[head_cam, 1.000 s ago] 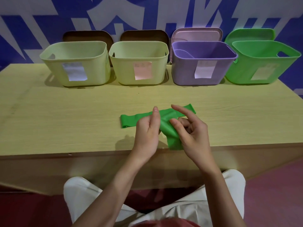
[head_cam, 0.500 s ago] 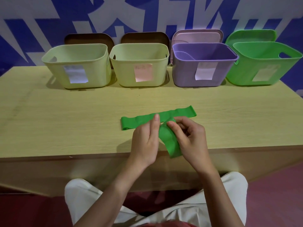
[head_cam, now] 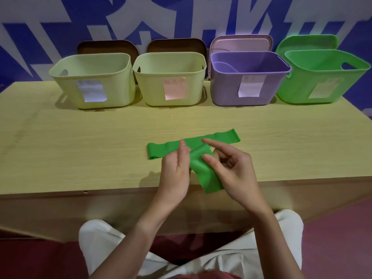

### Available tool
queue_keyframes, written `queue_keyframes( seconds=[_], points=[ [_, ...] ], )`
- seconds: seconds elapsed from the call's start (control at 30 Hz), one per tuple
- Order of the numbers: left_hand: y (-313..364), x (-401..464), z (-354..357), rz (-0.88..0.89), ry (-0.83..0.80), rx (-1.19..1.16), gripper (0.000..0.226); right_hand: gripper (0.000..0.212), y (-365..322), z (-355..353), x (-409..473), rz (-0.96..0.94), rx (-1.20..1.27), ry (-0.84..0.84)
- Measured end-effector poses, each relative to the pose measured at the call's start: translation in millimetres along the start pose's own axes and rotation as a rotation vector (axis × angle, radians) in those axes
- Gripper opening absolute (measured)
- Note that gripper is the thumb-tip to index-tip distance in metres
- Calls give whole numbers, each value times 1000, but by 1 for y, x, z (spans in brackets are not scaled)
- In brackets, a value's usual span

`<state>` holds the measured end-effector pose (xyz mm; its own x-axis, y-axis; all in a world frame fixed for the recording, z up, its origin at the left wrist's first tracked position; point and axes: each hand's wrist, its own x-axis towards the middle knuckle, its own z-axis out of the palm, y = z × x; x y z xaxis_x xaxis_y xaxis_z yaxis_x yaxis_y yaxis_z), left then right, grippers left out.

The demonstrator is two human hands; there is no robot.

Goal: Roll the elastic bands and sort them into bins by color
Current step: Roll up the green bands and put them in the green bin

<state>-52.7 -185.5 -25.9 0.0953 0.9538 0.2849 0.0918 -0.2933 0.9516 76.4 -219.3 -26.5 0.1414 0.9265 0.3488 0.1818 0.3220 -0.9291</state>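
A green elastic band (head_cam: 203, 174) is held between both hands just above the table's front edge; its loose end hangs down past the edge. My left hand (head_cam: 177, 170) grips its upper part, fingers curled round it. My right hand (head_cam: 231, 170) pinches the band with thumb and curled fingers, the index finger stretched out over it. A second green band (head_cam: 159, 151) lies flat on the table behind the hands, partly hidden by them. At the back stand a green bin (head_cam: 322, 81), a purple bin (head_cam: 247, 79) and two pale yellow bins (head_cam: 94, 81) (head_cam: 171, 79).
The wooden table (head_cam: 80, 148) runs the full width; its front edge is right under the hands. Each bin carries a paper label, and lids lean against the blue-and-white wall behind them. A purple band lies inside the purple bin.
My right hand's index finger has straightened again over the band after curling in half a second ago. The held band sits slightly more spread between the hands. The flat band has not moved.
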Motion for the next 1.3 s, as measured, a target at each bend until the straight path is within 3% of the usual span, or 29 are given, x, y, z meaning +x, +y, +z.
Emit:
queue_keyframes(
  seconds=[0.13,0.27,0.37,0.47,0.57,0.67,0.8,0.87,1.0,1.17,1.3],
  points=[
    [11,-2,5,-224,42,-217,54,16,-5,3,0,1,47,36],
    [19,-1,7,-304,-26,-289,53,31,-4,5,0,25,55,70],
    [18,-3,5,-204,-43,-201,52,29,-2,5,-1,27,32,82],
    [6,-6,1,12,-19,44,54,26,-1,4,-1,23,22,79],
    [-1,-8,0,197,-43,218,42,22,1,3,-1,32,21,79],
    [-1,-7,1,234,-3,258,36,28,0,8,-3,55,75,61],
    [-1,-5,3,107,51,120,43,27,3,9,-6,83,116,30],
    [6,-5,4,-54,22,-19,50,17,3,5,-6,63,122,1],
    [23,-10,5,-387,-10,-242,40,31,-3,-2,-6,-56,14,-39],
    [25,-13,5,-462,-55,-306,37,23,-3,2,-13,-57,38,0],
    [21,-11,4,-414,-129,-134,44,22,2,-1,-15,32,-6,55]
  ],
)
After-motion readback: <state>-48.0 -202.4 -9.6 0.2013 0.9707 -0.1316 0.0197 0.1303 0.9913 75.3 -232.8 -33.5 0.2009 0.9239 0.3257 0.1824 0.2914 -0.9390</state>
